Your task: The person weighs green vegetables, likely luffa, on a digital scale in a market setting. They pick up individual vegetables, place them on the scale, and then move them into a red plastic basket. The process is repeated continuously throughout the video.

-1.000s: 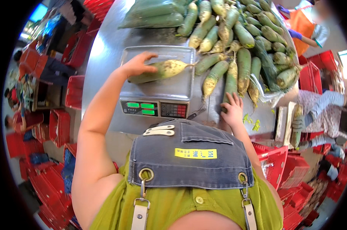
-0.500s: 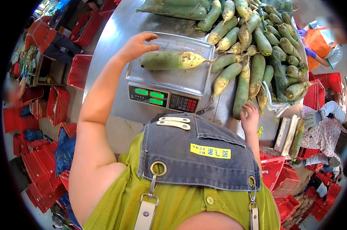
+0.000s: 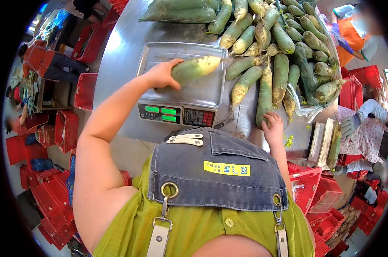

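Half a second ago my left hand [image 3: 164,75] hung apart from the radish [image 3: 197,70], which lay flat along the scale's tray [image 3: 199,95]. Now that hand has closed around its green end, thumb on the near side and fingers on the far side. The radish is over the tray, slanting, its pale end swung toward the far right corner and a little blurred. It looks partly raised, though I can't tell whether any of it touches the metal. I judge that the scale no longer bears its full weight, so the handling has passed from the tray to my grip.

My right hand [image 3: 274,127] has its fingers loosely apart at the near end of a long radish [image 3: 265,92] on the counter [image 3: 120,81]; I can't tell whether they touch it.
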`<control>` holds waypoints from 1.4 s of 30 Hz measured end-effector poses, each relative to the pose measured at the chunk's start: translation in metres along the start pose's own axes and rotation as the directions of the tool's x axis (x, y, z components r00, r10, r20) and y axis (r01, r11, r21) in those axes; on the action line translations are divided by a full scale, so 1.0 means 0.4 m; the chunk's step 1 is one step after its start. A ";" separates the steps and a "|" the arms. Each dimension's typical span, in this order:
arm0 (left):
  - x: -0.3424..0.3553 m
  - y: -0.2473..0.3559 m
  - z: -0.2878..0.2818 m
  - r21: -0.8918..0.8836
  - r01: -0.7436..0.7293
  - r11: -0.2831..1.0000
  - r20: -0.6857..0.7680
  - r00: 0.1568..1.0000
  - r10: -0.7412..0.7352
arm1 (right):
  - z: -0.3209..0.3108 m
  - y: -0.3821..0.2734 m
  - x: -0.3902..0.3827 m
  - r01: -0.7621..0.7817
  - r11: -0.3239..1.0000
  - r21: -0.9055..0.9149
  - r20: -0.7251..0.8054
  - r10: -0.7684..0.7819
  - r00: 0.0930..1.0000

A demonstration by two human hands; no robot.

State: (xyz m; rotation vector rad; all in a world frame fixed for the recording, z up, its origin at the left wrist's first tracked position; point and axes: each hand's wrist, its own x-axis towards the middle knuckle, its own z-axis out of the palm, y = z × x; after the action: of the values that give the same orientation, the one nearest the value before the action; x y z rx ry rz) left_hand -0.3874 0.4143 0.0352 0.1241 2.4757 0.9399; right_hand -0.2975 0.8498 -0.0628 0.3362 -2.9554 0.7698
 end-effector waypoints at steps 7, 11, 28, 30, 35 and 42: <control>0.078 0.233 0.029 -0.824 0.146 0.548 0.193 0.981 0.028 | -0.010 -0.010 0.002 -0.063 0.988 0.142 0.003 0.063 0.998; 0.097 0.292 0.014 -0.933 0.034 0.359 0.000 0.995 -0.095 | -0.030 -0.030 0.002 -0.077 0.984 0.164 0.005 0.077 0.997; 0.092 -0.688 -0.313 -0.813 -0.151 0.562 -0.479 0.724 -0.497 | 0.006 -0.188 -0.040 -0.139 0.985 0.105 0.074 0.132 0.989; 0.094 -0.696 -0.276 -0.771 -0.130 0.623 -0.519 0.695 -0.498 | 0.006 -0.225 -0.035 -0.133 0.988 0.076 0.087 0.126 0.988; 0.115 -0.718 -0.212 -0.618 -0.033 0.785 -0.602 0.662 -0.446 | 0.012 -0.280 -0.066 -0.142 0.990 0.011 0.101 0.140 0.985; 0.100 -0.807 -0.161 -0.496 0.027 0.868 -0.647 0.654 -0.391 | 0.043 -0.319 -0.123 -0.185 0.983 -0.004 0.143 0.183 0.973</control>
State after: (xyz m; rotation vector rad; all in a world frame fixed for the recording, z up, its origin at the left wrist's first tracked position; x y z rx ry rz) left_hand -0.4257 0.1404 -0.1477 -0.8704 2.7507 1.6700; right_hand -0.2206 0.7426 -0.0233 0.1228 -3.1533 0.8115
